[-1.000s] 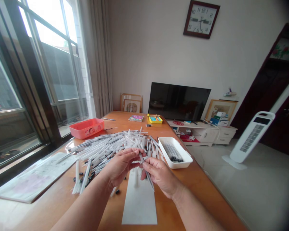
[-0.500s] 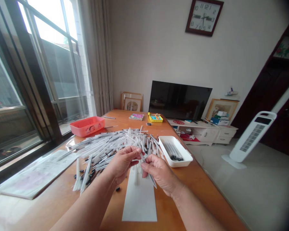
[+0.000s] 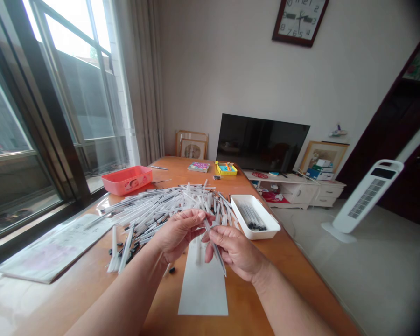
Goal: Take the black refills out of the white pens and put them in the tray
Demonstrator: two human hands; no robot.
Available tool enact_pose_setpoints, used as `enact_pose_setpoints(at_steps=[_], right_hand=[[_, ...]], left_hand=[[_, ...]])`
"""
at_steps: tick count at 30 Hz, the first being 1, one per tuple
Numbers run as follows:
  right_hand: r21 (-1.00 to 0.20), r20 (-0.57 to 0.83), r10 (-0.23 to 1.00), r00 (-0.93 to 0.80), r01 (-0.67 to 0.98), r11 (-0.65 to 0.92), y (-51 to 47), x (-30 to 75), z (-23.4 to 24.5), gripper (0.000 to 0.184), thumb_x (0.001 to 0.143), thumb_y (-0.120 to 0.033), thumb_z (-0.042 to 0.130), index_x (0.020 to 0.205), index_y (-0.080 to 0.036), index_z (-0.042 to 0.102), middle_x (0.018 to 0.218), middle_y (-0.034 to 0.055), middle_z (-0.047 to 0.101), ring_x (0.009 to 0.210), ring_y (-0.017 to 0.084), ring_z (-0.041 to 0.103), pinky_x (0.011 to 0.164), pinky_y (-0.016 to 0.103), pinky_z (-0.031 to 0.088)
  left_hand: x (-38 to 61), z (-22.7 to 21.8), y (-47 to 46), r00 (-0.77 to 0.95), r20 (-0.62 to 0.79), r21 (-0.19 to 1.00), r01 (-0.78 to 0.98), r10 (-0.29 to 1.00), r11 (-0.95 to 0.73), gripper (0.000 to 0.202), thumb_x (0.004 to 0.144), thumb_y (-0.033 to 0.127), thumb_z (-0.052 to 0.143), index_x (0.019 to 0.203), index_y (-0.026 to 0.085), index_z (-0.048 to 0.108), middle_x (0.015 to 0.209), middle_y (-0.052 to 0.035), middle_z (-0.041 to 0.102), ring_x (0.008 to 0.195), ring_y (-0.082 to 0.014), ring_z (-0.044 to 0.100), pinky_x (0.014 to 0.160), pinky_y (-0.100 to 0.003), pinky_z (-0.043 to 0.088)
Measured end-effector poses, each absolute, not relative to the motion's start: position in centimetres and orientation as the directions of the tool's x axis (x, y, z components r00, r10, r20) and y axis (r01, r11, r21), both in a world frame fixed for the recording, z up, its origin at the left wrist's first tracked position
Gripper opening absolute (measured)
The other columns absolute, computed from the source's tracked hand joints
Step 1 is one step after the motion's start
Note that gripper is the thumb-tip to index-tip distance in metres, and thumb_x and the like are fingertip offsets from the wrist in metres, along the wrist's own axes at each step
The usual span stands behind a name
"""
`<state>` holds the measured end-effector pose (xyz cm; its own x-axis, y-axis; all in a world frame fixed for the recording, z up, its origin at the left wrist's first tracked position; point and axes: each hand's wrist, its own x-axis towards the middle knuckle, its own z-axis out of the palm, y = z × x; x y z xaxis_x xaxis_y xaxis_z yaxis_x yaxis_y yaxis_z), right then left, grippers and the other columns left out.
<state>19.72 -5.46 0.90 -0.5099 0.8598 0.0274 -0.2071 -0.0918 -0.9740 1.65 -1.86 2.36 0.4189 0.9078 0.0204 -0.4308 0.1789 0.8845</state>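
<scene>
Above a white paper strip [image 3: 203,296], both hands have hold of a single slim clear pen [image 3: 218,257], which slants with its pointed end down to the right. My left hand [image 3: 182,233] pinches around its upper end between thumb and fingers; the exact contact is partly hidden. My right hand [image 3: 236,249] is closed around the pen's middle. Beyond the hands spreads a big heap of clear and white pen parts [image 3: 161,205]. Small black pieces lie at its near left, and one black cap [image 3: 172,270] sits beside the paper.
A white tray [image 3: 261,234] with several dark-ended pens stands right of the heap. At the back left is a red plastic box [image 3: 126,179]. A yellow box [image 3: 227,170] and a booklet [image 3: 198,166] lie farther back. A large printed pad [image 3: 52,252] covers the left side.
The view has tipped slightly downward. My right hand's fingers have shifted on the pen, and more of its length shows below them. Both hands still grip it.
</scene>
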Motion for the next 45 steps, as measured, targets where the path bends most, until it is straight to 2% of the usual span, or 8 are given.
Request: enact_pose_setpoints(at_steps=[14,20,25,28,32,37,41,45], right_hand=[[-0.981,0.006,0.895,-0.445,-0.178,-0.082,-5.7,20.0,1.3,0.035,0.09,-0.049,0.06,0.094,-0.015,0.066,0.07,0.0064,0.072,0.042,0.005,0.026,0.044,0.025,0.011],[-0.969,0.062,0.976,-0.209,-0.246,0.009,-4.7,20.8,0.9,0.032,0.086,-0.047,0.066,0.091,-0.016,0.07,0.077,0.0036,0.068,0.048,0.005,0.032,0.045,0.023,0.016],[-0.957,0.056,0.995,-0.079,-0.29,0.031,-4.1,21.2,0.7,0.033,0.08,-0.048,0.072,0.087,-0.016,0.071,0.074,0.0006,0.062,0.049,0.005,0.031,0.045,0.022,0.018],[-0.952,0.037,0.998,-0.054,-0.305,0.019,-3.9,21.3,0.5,0.034,0.079,-0.049,0.073,0.086,-0.016,0.071,0.071,0.0004,0.061,0.049,0.006,0.032,0.045,0.023,0.019],[-0.948,0.021,0.998,-0.05,-0.319,0.004,-3.8,21.5,0.3,0.033,0.08,-0.049,0.072,0.086,-0.016,0.071,0.069,0.0002,0.06,0.047,0.006,0.032,0.045,0.023,0.02],[-0.953,0.02,0.998,-0.059,-0.305,0.001,-3.8,21.5,0.3,0.034,0.082,-0.049,0.071,0.088,-0.016,0.071,0.069,0.0008,0.06,0.047,0.006,0.031,0.044,0.023,0.018],[-0.953,0.017,0.998,-0.058,-0.302,-0.001,-3.8,21.5,0.3,0.034,0.08,-0.05,0.072,0.087,-0.016,0.071,0.069,0.0006,0.061,0.046,0.006,0.032,0.043,0.023,0.018],[-0.953,0.017,0.998,-0.061,-0.303,-0.002,-3.8,21.5,0.3,0.034,0.08,-0.049,0.072,0.087,-0.016,0.071,0.069,0.0004,0.061,0.046,0.005,0.032,0.042,0.022,0.018]], left_hand=[[0.7,3.2,-2.2,0.404,0.052,0.971,-0.233,0.913,0.047,0.034,0.081,0.043,0.074,0.101,0.016,0.076,0.103,-0.0119,0.074,0.095,-0.0234,0.067,0.091,-0.035,0.045],[-1.0,3.5,-1.4,0.193,0.097,0.988,0.1,0.976,-0.118,0.035,0.077,0.044,0.073,0.099,0.017,0.074,0.094,-0.0091,0.075,0.092,-0.0243,0.066,0.085,-0.034,0.045],[-2.9,2.4,-0.2,0.128,0.143,0.805,0.562,0.981,-0.191,0.018,0.074,0.034,0.065,0.083,0.02,0.073,0.071,-0.0018,0.068,0.068,-0.0192,0.059,0.066,-0.029,0.04],[-3.7,1.8,0.0,0.192,0.133,0.656,0.718,0.972,-0.231,0.015,0.07,0.025,0.06,0.077,0.022,0.073,0.064,-0.0001,0.065,0.061,-0.0176,0.054,0.061,-0.028,0.035],[-3.9,1.8,-0.6,0.315,0.063,0.618,0.733,0.947,-0.285,0.018,0.062,0.017,0.06,0.07,0.025,0.074,0.066,-0.001,0.068,0.062,-0.0182,0.056,0.06,-0.027,0.034],[-3.1,2.1,-1.5,0.352,-0.038,0.59,0.763,0.935,-0.263,0.02,0.055,0.013,0.062,0.062,0.027,0.076,0.061,-0.001,0.065,0.051,-0.0159,0.048,0.054,-0.027,0.028],[-3.1,1.5,-1.3,0.368,-0.026,0.617,0.738,0.929,-0.275,0.025,0.048,0.01,0.06,0.059,0.028,0.075,0.057,0.0,0.064,0.051,-0.0148,0.045,0.052,-0.026,0.026],[-3.5,0.2,-0.5,0.417,0.015,0.581,0.736,0.909,-0.347,0.027,0.05,0.01,0.058,0.061,0.027,0.075,0.059,-0.0013,0.066,0.055,-0.0166,0.049,0.053,-0.026,0.028]])
